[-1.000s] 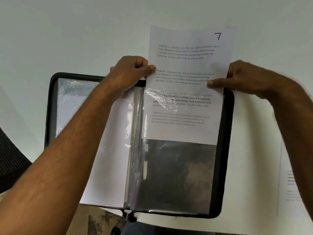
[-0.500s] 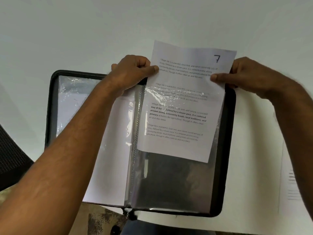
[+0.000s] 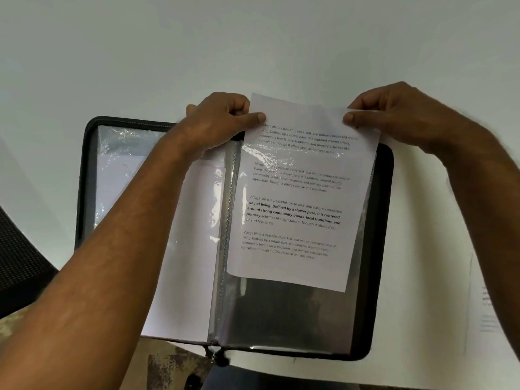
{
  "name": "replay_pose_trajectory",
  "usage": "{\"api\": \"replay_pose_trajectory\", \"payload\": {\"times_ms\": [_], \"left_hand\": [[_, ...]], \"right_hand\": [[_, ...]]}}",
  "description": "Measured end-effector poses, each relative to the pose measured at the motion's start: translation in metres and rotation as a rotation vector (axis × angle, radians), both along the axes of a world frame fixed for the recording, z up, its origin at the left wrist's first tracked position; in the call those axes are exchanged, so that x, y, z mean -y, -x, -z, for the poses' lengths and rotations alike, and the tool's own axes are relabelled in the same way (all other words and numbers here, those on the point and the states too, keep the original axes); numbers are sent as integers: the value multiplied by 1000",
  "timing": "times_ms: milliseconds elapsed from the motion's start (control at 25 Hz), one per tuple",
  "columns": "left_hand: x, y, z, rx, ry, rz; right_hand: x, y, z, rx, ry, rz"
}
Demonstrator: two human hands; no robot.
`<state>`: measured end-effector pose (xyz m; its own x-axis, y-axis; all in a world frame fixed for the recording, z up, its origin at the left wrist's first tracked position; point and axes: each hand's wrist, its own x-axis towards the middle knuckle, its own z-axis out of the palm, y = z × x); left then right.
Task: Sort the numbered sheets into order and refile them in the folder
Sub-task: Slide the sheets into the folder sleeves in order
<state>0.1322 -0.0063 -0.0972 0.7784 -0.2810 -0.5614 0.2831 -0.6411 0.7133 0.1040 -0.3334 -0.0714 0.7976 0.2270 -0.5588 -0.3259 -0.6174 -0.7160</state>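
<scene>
Forearms come up from the lower corners of the view, over an open black zip folder [image 3: 380,249] that lies flat on a white table [image 3: 281,38]. Nearest the camera, the folder's zip pull [image 3: 215,357] hangs at the bottom of the spine, past the table's near edge. On the left side of the folder a clear sleeve [image 3: 118,170] holds white paper, partly covered by the left forearm. On the right side another clear sleeve [image 3: 281,313] shows dark and bare in its lower part. A printed sheet [image 3: 298,209] sits partway into this right sleeve, slightly tilted, with its bottom edge well above the sleeve's bottom and its top edge standing out beyond the folder's far rim. Four blocks of text show on it; its top right corner, where a number might be, is hidden by the right hand. Farther up, the left hand [image 3: 216,122] pinches the sheet's upper left edge between thumb and curled fingers. The right hand [image 3: 394,114] pinches the upper right edge the same way, thumb on the front. Off to the right, well apart from the folder, another sheet [image 3: 486,299] lies on the table, too faint to read.
</scene>
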Motion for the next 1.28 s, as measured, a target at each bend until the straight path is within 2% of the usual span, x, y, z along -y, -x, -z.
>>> {"api": "replay_pose_trajectory", "payload": {"times_ms": [80,160,280,440,640,920,1280], "left_hand": [[-1,0,4,6,6,-18],[-2,0,2,39,-66,7],[-1,-2,-5,96,-203,147],[1,-3,-9,115,-241,264],[-2,6,-10,177,-170,200],[2,52,-6,525,-207,265],[6,56,5,489,-182,194]], "right_hand": [[-2,-3,-4,-50,-4,-78],[-6,-6,-6,-48,13,-100],[-16,-11,-7,-7,38,-120],[-30,-16,-5,-22,106,-237],[-38,-23,-10,-31,151,-357],[-57,-22,-14,-64,203,-545],[-78,-14,-21,-145,328,-687]]}}
